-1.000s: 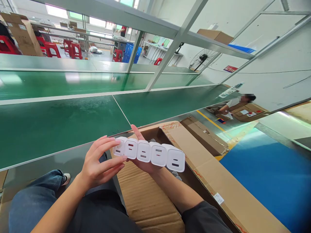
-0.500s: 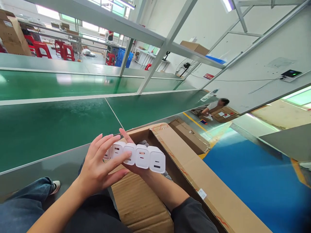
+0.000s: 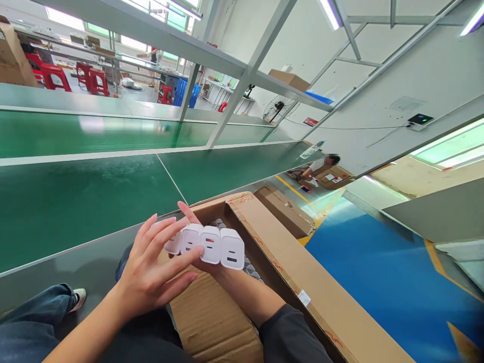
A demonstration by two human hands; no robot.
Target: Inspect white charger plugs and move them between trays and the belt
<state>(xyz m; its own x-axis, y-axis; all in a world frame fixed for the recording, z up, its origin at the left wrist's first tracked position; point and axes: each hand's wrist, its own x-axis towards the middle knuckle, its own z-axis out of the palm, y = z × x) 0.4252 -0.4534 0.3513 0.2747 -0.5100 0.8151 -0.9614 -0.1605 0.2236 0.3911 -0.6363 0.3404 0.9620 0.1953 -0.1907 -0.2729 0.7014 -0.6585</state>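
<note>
Several white USB charger heads (image 3: 232,249) stand side by side in a row, with their port faces toward me. They rest along my right hand (image 3: 191,214), which is mostly hidden beneath them; one finger sticks out behind the row. My left hand (image 3: 153,267) is open with fingers spread, its index fingertip touching a charger near the middle and its other fingers covering the row's left end. Below my hands is an open cardboard box (image 3: 278,252) holding many grey-white pieces (image 3: 251,268), partly hidden by my right arm.
A brown cardboard flap (image 3: 212,312) lies near my lap. The green conveyor belt (image 3: 83,196) runs ahead, with a metal frame (image 3: 227,108) above it. Another closed carton (image 3: 283,209) sits on the floor, and a person (image 3: 321,164) crouches beyond it. Blue flooring (image 3: 363,262) spreads at right.
My view has turned slightly right, so the scene sits further left. My left fingertip now touches a charger further right along the row, and the left end is more covered.
</note>
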